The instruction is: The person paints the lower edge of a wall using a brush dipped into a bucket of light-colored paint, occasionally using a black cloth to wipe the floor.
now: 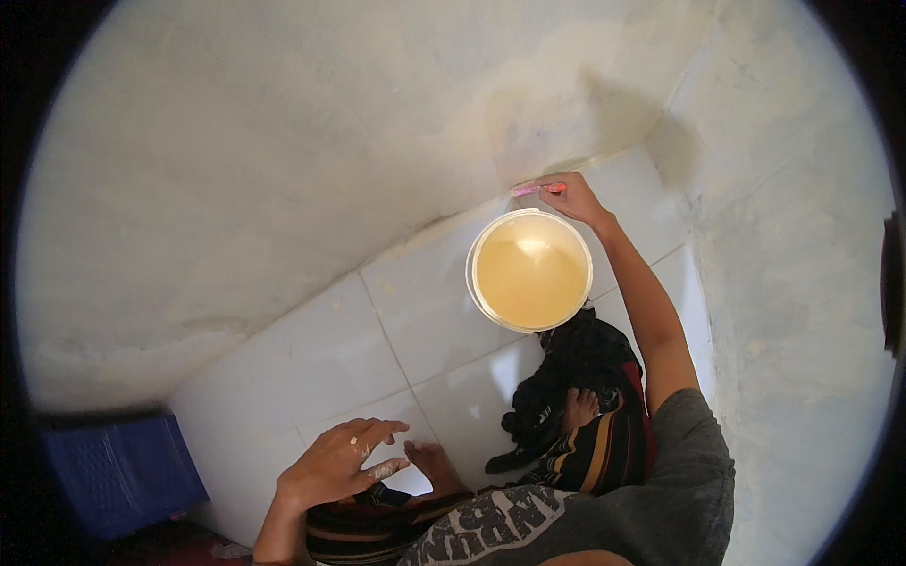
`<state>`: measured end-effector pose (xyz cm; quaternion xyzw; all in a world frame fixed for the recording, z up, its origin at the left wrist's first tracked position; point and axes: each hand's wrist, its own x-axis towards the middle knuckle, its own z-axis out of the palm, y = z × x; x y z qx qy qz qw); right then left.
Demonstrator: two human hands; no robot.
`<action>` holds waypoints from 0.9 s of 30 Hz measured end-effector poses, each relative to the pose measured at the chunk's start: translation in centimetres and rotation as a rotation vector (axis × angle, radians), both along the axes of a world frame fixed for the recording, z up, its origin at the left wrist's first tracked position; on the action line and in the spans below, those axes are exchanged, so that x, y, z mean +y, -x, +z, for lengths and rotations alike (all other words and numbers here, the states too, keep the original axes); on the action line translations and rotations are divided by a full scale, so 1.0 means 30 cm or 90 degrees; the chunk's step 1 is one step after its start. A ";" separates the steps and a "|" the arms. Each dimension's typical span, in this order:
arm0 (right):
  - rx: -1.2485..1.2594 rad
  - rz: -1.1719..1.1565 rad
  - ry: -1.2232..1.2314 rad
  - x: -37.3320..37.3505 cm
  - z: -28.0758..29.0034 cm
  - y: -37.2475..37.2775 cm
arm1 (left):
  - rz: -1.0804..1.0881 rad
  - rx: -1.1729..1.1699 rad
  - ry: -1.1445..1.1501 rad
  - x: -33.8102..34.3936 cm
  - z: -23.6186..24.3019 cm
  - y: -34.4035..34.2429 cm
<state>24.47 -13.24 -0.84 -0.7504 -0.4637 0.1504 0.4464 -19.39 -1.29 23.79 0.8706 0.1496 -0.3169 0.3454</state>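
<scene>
My right hand [574,198] grips a small pink-and-orange handled tool [528,190], its tip at the bottom edge of the wall; I cannot make out the tip clearly. Just below that hand a white bucket [478,300] with pale yellow liquid in it [528,283] stands on the tiled floor. My left hand [349,457], spotted with whitish smears, hovers low at the lower left with fingers apart and slightly bent, holding nothing. A bunched black cloth [528,406] lies below the bucket, beside my bare foot.
Pale, patchy walls [255,160] meet in a corner at the upper right and border the white tiles [406,311]. A blue plastic container [118,467] sits at the far left. A dark object [888,283] shows at the right rim.
</scene>
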 end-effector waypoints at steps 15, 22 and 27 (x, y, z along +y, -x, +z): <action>-0.021 0.002 -0.048 -0.007 0.050 0.021 | -0.018 0.002 0.000 0.006 -0.015 0.001; 0.007 -0.038 -0.035 -0.050 0.057 0.003 | -0.018 0.019 -0.003 0.005 -0.019 0.004; -0.074 -0.014 -0.057 -0.002 0.061 -0.011 | -0.027 -0.009 0.001 0.011 -0.018 0.010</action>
